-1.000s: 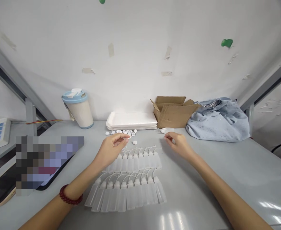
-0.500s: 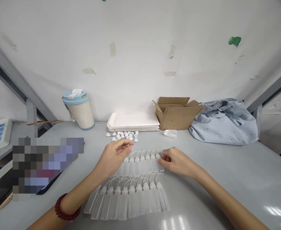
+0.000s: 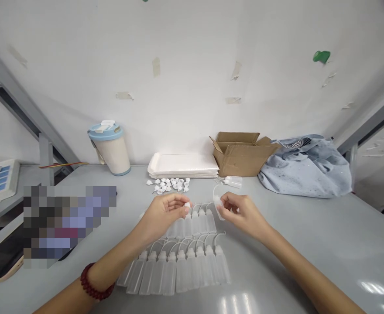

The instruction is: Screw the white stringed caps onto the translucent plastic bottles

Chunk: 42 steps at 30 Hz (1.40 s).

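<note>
On the near side of the cardboard box point(image 3: 244, 160): one translucent bottle point(image 3: 217, 203), thin-tubed and tilted, gripped between thumb and fingers of the right hand point(image 3: 244, 213). Farther left of the box, same side: one white cap point(image 3: 187, 205), pinched at the fingertips of the left hand point(image 3: 164, 213).

Change noted: compared with half a second earlier, the bottle is lifted from the right end of the rear row point(image 3: 195, 224), and the cap is more plainly exposed. Significance, as judged: one bottle and one cap are now held at once, close but apart, not joined.

Stock: rear row and front row point(image 3: 175, 274) of tubed bottles, laid out nearer than the box and to its left; loose caps point(image 3: 167, 185), scattered left of the box; small bottles point(image 3: 234, 181), laid just before it.

Surface: grey worktop point(image 3: 310, 244), glossy, marked by reflected light. Placed left of the box: stacked white envelopes point(image 3: 183, 165), close beside it; lidded cup point(image 3: 110, 148), farther off. Placed right: blue cloth bundle point(image 3: 305, 168).

Room: white wall point(image 3: 192, 87) behind the box, dotted with tape scraps point(image 3: 156, 66); metal frame point(image 3: 372, 126), seen beyond the bundle.
</note>
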Each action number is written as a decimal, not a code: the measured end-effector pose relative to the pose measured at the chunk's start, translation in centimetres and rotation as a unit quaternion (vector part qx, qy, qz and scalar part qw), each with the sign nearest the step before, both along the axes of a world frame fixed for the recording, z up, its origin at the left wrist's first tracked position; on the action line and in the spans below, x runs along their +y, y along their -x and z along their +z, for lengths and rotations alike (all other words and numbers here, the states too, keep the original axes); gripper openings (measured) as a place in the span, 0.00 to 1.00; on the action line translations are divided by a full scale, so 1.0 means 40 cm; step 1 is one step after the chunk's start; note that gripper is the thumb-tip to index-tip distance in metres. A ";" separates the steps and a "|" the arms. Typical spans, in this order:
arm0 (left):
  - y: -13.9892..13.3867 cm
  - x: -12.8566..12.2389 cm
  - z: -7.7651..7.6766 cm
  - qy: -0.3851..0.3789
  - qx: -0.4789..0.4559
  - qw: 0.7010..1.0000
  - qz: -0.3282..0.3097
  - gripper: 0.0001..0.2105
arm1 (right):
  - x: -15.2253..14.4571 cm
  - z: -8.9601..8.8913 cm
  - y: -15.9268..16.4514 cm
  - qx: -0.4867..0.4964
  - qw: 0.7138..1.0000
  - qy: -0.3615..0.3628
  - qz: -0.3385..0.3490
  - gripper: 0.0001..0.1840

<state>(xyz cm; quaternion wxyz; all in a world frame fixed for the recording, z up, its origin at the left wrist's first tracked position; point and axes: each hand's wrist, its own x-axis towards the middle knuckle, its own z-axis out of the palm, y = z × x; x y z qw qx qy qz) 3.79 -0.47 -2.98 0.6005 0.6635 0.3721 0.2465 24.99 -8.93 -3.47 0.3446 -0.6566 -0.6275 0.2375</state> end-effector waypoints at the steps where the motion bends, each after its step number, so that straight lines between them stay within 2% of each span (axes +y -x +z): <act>1: 0.000 -0.003 -0.001 0.015 -0.006 1.000 -0.011 0.10 | -0.006 0.003 0.010 0.029 0.999 -0.010 0.016 0.10; 4: 0.000 -0.012 -0.004 0.051 -0.030 0.997 -0.040 0.09 | -0.026 0.010 0.046 0.153 0.985 0.015 0.073 0.10; 8: 0.002 -0.022 -0.001 0.076 -0.081 0.991 -0.074 0.09 | -0.042 0.013 0.085 0.314 0.936 0.087 0.131 0.12; 14: 0.006 -0.025 0.014 0.068 -0.122 0.984 -0.111 0.07 | -0.034 -0.006 0.094 0.412 0.893 0.132 0.127 0.13; 18: 0.006 -0.024 0.018 0.005 -0.121 0.987 -0.110 0.06 | -0.028 -0.019 0.091 0.452 0.872 0.136 0.132 0.14; 23: 0.005 -0.027 0.020 -0.151 -0.061 0.983 -0.087 0.06 | -0.026 -0.020 0.088 0.445 0.877 0.143 0.110 0.19; 26: 0.004 -0.033 0.021 -0.177 -0.023 0.981 -0.077 0.06 | -0.026 -0.019 0.088 0.462 0.865 0.169 0.103 0.21; 28: 0.002 -0.038 0.019 -0.156 -0.003 0.985 -0.070 0.06 | -0.029 -0.017 0.090 0.452 0.869 0.178 0.096 0.21; 33: -0.005 -0.046 0.009 -0.050 0.013 0.996 -0.070 0.08 | -0.033 -0.005 0.096 0.403 0.895 0.182 0.064 0.20; 36: -0.006 -0.044 0.008 -0.016 0.008 0.997 -0.071 0.08 | -0.035 -0.001 0.097 0.384 0.904 0.177 0.069 0.19; 42: -0.007 -0.034 0.009 0.017 0.021 0.997 -0.074 0.10 | -0.043 -0.001 0.092 0.252 0.955 0.126 0.094 0.16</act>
